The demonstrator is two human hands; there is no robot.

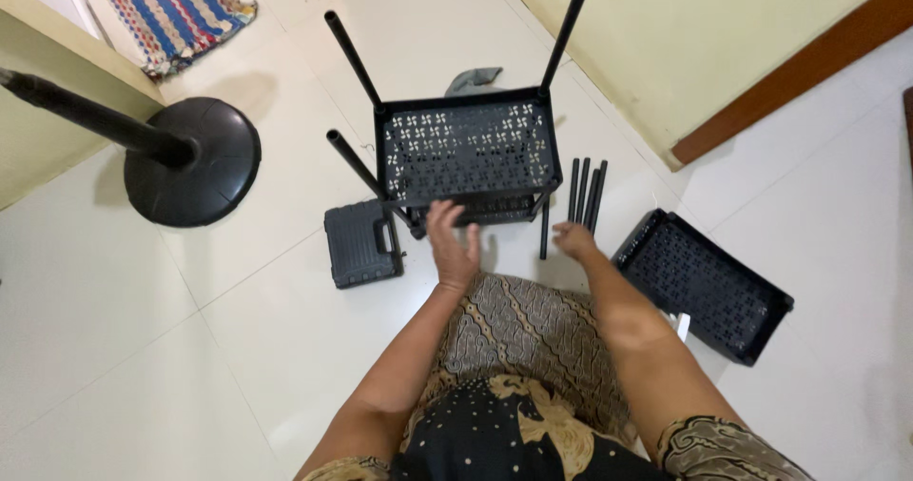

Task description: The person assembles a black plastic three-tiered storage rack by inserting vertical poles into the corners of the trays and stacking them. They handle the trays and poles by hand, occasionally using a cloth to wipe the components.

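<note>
Fan stand pole (86, 115) cut off at left edge; rack's (466, 148) lower tier mostly hidden.

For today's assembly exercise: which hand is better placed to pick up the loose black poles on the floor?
Probably the right hand: it rests beside the loose poles. The left hand is open by the rack.

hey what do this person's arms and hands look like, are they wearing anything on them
Both arms are bare from the upper arm down. The left hand and right hand show no gloves, and no rings or watch are visible. Short sleeves in a black and tan patterned fabric end near the shoulders.
</note>
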